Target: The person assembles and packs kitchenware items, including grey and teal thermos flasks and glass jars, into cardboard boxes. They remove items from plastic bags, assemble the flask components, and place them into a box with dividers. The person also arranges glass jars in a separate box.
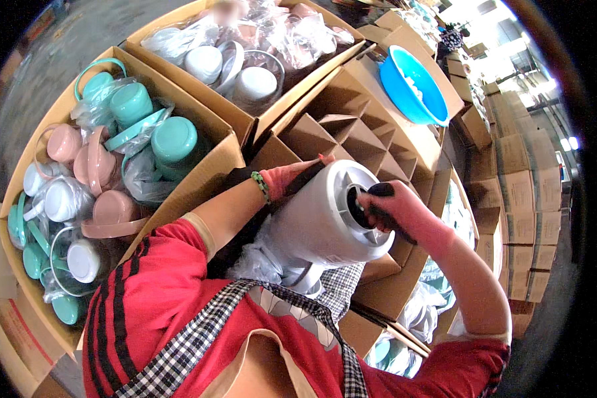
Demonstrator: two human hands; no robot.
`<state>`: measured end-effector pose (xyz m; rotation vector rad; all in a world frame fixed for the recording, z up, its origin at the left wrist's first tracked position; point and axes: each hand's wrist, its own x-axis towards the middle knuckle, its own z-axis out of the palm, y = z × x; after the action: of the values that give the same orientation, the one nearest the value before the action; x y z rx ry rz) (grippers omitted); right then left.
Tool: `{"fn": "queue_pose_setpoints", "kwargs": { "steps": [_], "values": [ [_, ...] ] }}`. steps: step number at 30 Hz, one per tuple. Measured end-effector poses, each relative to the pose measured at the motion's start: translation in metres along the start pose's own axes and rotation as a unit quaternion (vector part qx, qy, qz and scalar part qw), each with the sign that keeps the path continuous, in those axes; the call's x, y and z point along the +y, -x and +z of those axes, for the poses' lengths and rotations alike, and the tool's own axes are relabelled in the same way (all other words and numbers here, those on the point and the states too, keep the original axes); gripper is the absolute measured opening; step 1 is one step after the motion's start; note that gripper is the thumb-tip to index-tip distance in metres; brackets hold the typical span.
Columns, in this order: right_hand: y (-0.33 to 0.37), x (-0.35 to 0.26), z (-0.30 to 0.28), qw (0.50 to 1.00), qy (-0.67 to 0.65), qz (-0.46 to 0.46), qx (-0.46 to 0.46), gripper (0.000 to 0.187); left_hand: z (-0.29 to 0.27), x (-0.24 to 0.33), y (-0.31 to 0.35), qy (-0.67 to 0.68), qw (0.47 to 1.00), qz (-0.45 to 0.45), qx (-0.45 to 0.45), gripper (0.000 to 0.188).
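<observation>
White and round, a big jug [325, 212] lies tipped on its side in the person's arms, just above a brown box with cardboard dividers [351, 132]. The left hand [292, 178], in a pink glove, wraps around the far side of the jug. The right hand [395, 211], also gloved, grips the jug's open end with fingers tucked inside. A blue bowl [414, 86] sits on the box's far corner. Green and pink jugs [132, 139] fill another box [205, 172] on the left.

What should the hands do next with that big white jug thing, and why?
Probably lower the white jug into one of the open cells of the cardboard divider. The left hand steadies its side, the right hand presses its base, and those cells just beyond it look empty.
</observation>
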<state>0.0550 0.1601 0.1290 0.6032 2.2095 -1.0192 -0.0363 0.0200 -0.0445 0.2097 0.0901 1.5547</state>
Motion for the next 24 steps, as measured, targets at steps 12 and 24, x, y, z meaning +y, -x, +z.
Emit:
{"fn": "queue_pose_setpoints", "kwargs": {
  "steps": [12,24],
  "values": [
    [-0.027,0.001,0.016,0.763,0.579,-0.256,0.129,0.029,-0.021,0.001,-0.011,0.033,0.999,0.018,0.011,0.037],
    [-0.017,0.002,0.007,0.995,-0.001,-0.003,0.103,0.025,-0.032,0.000,-0.029,-0.038,0.997,0.062,-0.028,0.037]
  ]
}}
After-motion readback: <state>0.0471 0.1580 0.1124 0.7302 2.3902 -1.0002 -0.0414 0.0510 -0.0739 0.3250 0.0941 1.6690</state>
